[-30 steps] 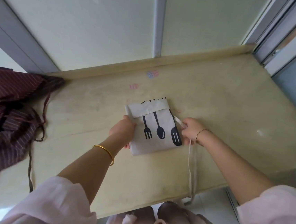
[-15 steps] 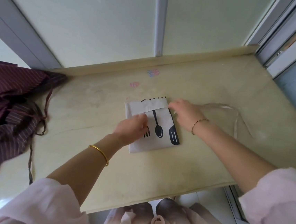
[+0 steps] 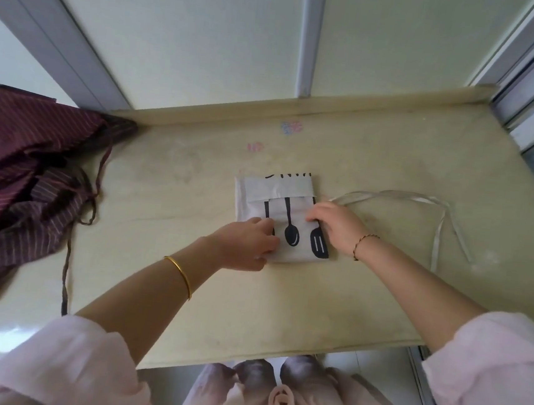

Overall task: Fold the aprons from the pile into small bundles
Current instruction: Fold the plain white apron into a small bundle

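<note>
my left hand (image 3: 248,243) and right hand (image 3: 338,228) press fingers on the folded white cutlery-print apron (image 3: 301,238), grip unclear; maroon striped apron pile (image 3: 25,162) left, white strap (image 3: 436,241) right.

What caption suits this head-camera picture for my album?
Left hand and right hand steady a folded white apron, its tie trailing right, maroon aprons piled left.

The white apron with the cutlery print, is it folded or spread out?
Folded: the white apron lies as a small layered rectangle on the counter, while its ties trail loose to the right.
</note>
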A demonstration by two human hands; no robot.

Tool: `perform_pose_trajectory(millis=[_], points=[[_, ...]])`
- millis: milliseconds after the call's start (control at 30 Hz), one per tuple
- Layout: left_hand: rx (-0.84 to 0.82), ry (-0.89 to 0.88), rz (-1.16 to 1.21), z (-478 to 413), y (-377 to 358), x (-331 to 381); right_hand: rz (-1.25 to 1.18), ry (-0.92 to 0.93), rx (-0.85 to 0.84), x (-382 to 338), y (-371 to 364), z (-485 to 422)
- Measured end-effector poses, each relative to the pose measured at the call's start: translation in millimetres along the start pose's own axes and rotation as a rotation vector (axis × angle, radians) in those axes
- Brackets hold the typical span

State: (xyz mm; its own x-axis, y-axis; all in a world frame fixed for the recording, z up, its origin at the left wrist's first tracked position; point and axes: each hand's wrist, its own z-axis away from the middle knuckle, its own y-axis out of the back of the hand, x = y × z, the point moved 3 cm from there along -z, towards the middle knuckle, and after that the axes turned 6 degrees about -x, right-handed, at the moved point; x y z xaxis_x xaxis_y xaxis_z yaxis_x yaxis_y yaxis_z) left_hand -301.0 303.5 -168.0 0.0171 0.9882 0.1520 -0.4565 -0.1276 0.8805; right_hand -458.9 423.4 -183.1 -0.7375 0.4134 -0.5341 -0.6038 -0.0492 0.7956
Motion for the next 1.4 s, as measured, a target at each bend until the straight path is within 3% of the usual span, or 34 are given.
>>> perform_pose_trajectory(millis=[100,267,400,467,633,1000,1100,1167,1200,1267,1300,1333,1400], points=[[0.078,0.01,0.058,4,1,-10,-0.022,0.018,-0.031,5,-1,4],[0.08,0.307,0.699,9,20,-29,-0.162,-0.042,-0.029,6,1,10],[-0.081,0.397,1.138,5,24,-25,-0.375,-0.103,0.028,8,-3,15],[-0.06,0.461,1.369,10,19,-26,-0.428,-0.137,0.073,7,-8,18],[0.009,0.451,1.64,28,-4,-34,-0.331,-0.27,0.18,0,-16,4],[0.242,0.68,1.313,27,-17,-34,0.115,-0.521,0.2,-20,-18,-16],[0.207,0.802,1.15,27,-13,-32,0.162,-0.593,0.2,-25,-21,-22],[0.138,0.921,0.861,29,-9,-31,0.161,-0.624,0.207,-25,-22,-25],[0.184,0.937,0.609,29,-4,-30,0.166,-0.625,0.21,-24,-22,-25],[0.427,0.728,0.2,19,10,-19,0.173,-0.608,0.222,-25,-21,-25],[0.491,0.555,0.13,13,16,-8,0.168,-0.594,0.23,-25,-21,-24],[0.435,0.417,0.165,7,17,2,0.156,-0.577,0.242,-24,-20,-22],[0.152,0.341,0.265,-5,7,14,0.146,-0.525,0.283,-22,-15,-17]])
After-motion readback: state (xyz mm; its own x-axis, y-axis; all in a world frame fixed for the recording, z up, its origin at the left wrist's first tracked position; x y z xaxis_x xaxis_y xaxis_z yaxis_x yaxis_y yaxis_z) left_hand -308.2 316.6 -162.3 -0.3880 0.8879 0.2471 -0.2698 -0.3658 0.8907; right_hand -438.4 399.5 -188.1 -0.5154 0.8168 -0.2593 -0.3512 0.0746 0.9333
